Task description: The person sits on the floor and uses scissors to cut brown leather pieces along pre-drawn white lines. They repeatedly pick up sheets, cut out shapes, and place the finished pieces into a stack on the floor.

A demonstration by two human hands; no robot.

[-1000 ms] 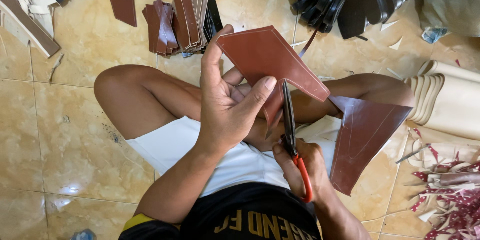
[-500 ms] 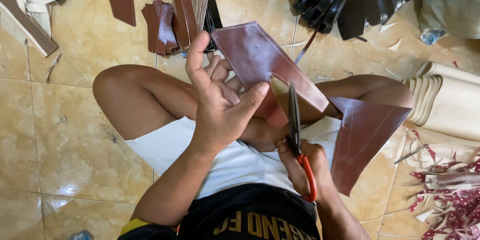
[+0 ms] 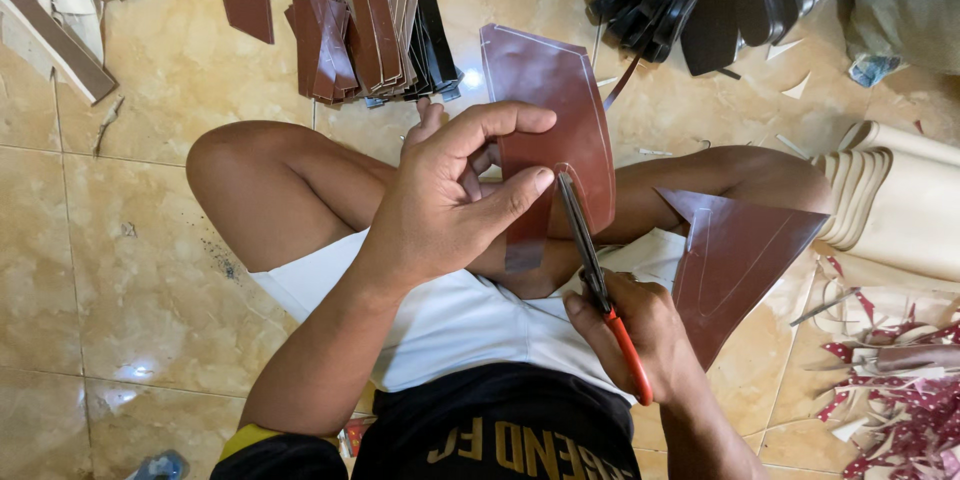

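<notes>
The left hand (image 3: pixel 450 205) has its grip clamped on a brown, flat leather piece (image 3: pixel 548 120); just right of it, the right hand (image 3: pixel 640 340) grips red-handled scissors (image 3: pixel 598 275), blades cutting its lower edge.

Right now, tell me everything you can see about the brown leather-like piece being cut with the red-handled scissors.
The brown leather-like piece is a flat, glossy reddish-brown sheet with faint pale lines marked near its edges. It is held up over the person's crossed legs. The left hand pinches its lower part between thumb and fingers. A narrow curved cut already runs up from its bottom edge, leaving a strip hanging down. The dark blades of the red-handled scissors, gripped by the right hand, reach into that cut.
</notes>
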